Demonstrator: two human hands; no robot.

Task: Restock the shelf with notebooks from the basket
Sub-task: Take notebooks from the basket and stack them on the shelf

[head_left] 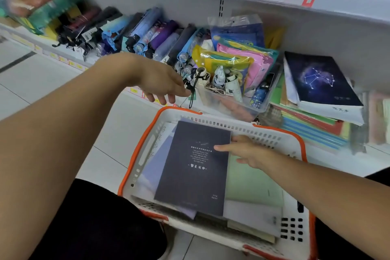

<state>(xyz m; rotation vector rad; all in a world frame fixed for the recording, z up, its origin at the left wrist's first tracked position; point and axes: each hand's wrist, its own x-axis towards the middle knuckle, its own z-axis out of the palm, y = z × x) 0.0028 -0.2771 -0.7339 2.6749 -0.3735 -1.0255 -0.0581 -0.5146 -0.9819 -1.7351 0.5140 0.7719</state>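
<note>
Right hand (245, 152) grips dark notebook (193, 167) inside basket (274, 135).

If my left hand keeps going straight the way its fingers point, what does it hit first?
Probably the black cord dangling from the folded umbrellas at the shelf edge, just beyond the left hand. Depth is unclear, so it may pass in front.

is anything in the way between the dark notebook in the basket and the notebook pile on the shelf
Nothing visible blocks it. The right hand already grips the dark notebook, on top in the basket. The notebook stack lies just beyond the basket's far rim, its top open. The left hand hovers off to the left.
</note>
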